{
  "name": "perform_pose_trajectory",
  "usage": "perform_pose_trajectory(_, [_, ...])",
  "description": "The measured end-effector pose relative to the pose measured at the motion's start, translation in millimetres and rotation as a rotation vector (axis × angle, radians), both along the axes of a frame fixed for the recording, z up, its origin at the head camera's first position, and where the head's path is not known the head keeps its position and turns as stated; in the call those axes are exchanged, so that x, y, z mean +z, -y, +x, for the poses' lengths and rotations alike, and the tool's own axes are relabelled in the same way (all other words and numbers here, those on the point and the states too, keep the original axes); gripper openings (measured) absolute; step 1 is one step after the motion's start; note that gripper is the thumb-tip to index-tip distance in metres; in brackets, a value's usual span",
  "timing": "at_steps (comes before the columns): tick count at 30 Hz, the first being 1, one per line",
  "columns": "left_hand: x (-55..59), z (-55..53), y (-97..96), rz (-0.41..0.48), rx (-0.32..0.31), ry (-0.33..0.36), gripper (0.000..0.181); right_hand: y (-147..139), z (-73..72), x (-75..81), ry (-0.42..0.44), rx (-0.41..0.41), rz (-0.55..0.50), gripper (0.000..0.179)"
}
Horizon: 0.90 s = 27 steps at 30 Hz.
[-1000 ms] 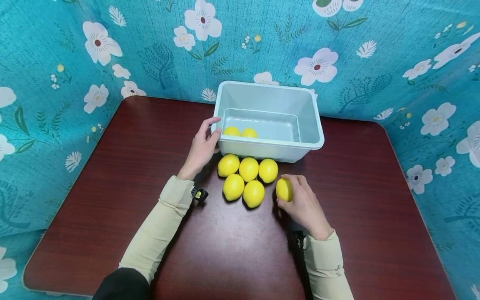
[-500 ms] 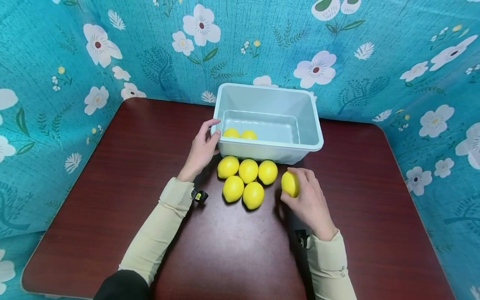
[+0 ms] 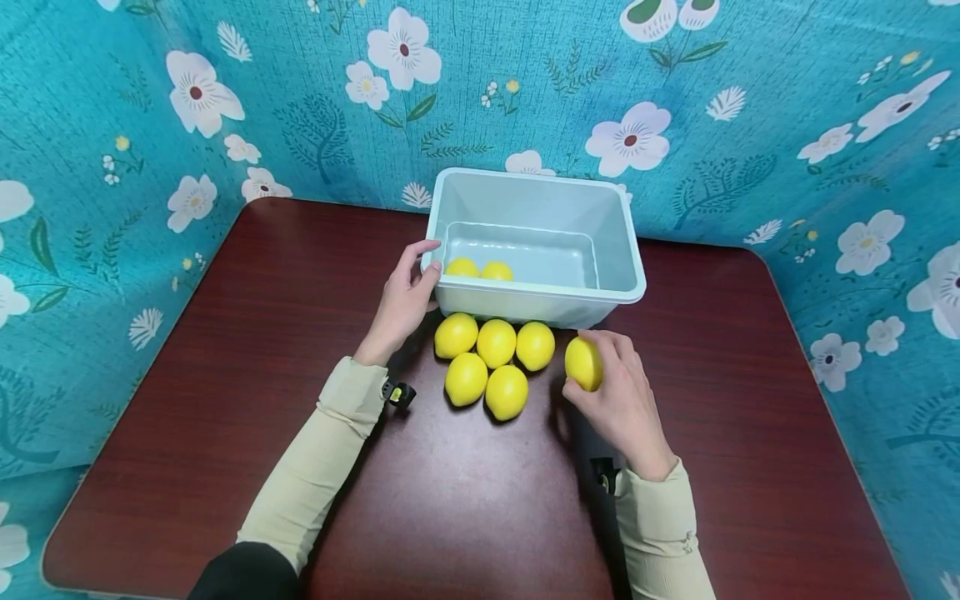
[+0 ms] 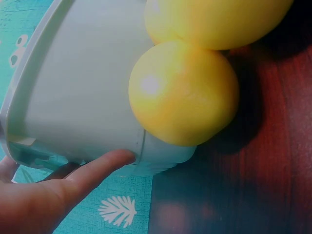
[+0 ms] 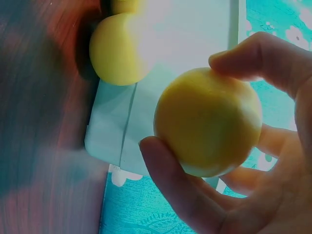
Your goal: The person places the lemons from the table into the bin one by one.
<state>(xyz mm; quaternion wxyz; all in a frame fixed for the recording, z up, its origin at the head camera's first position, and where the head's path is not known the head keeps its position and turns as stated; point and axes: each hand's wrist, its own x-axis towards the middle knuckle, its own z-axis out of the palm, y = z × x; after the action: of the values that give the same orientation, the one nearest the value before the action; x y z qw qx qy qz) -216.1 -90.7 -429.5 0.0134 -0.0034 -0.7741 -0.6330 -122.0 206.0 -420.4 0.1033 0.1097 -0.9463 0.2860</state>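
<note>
My right hand (image 3: 621, 404) holds a yellow lemon (image 3: 583, 364) between thumb and fingertips, to the right of the loose lemons. In the right wrist view this lemon (image 5: 207, 122) overlaps the bin behind it. With my left hand (image 3: 401, 302) I grip the near left corner of a pale blue plastic bin (image 3: 540, 294), fingers at its rim. The left wrist view has one finger straight along the bin's outer wall, under a lemon (image 4: 185, 95). Several lemons (image 3: 497, 342) lie in two rows against the bin's front. Two more lemons (image 3: 462, 267) show inside, at its left end.
The dark red-brown wooden table (image 3: 465, 517) has rounded corners. Behind and at both sides hangs a turquoise flowered cloth (image 3: 525, 100), close behind the bin. Each wrist wears a small black camera (image 3: 401, 394).
My right hand has moved the held lemon slightly right and away from me, farther from the loose lemons. The left hand, the bin and the other lemons have stayed in place.
</note>
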Motion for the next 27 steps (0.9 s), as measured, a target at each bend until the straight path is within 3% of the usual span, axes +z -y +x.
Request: perform_pose_trajectory(27, [1.5,0.7,-0.3,0.012,0.0,-0.012,0.038,0.9,-1.9,6.0,-0.02,0.003,-0.023,0.06])
